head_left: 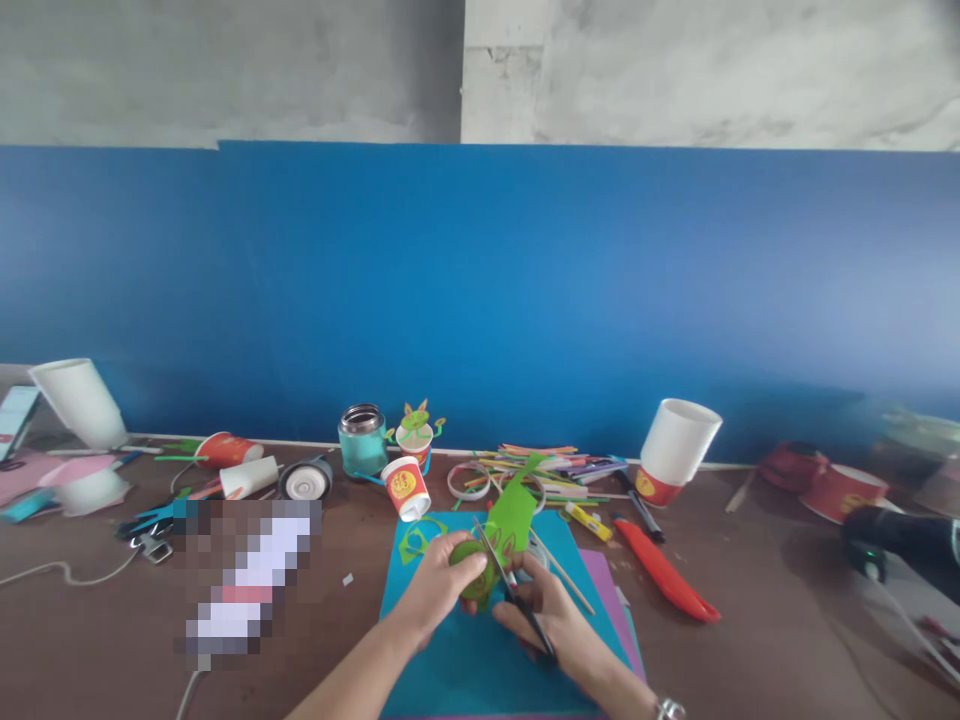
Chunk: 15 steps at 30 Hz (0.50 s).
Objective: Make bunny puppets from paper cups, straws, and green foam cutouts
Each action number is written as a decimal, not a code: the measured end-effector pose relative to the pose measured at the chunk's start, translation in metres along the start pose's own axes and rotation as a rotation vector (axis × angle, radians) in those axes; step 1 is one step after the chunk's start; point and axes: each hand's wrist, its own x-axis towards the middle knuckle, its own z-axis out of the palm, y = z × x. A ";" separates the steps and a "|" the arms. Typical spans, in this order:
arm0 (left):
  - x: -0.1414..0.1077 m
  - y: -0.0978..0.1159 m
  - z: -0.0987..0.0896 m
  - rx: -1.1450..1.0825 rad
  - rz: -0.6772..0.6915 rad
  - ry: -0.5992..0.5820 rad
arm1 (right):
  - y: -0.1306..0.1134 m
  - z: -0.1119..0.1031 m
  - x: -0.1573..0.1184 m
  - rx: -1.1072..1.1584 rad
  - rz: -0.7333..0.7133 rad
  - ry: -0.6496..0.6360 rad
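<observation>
My left hand (pixel 442 585) pinches green paper (pixel 514 515) with a round drawn shape and pointed ear shapes with orange-brown marks. In my right hand (pixel 544 605) are scissors (pixel 525 612) with dark handles, their blades pointing up and left against the green paper. Both hands are over a blue sheet (pixel 465 665), which lies partly on purple paper (pixel 611 600). Green paper scraps (pixel 415 543) rest at the sheet's upper left. Behind stands a paper cup with a green eared figure (pixel 415 420), beside a tipped red and white cup (pixel 406 488).
A teal jar (pixel 363 442) stands behind on the left. Coloured sticks (pixel 555 470), a yellow glue tube (pixel 589 522) and a red knife (pixel 664 570) lie to the right. Stacked white cups (pixel 679 445) stand near the blue partition (pixel 480 290). A blurred-out device (pixel 255 580) lies left.
</observation>
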 end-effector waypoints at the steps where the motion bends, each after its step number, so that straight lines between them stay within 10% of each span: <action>1: 0.000 0.000 0.000 0.001 0.002 -0.004 | -0.001 0.001 0.000 0.003 -0.001 -0.005; 15: -0.002 0.004 -0.003 0.049 -0.002 -0.059 | 0.001 -0.003 -0.002 -0.045 0.008 -0.039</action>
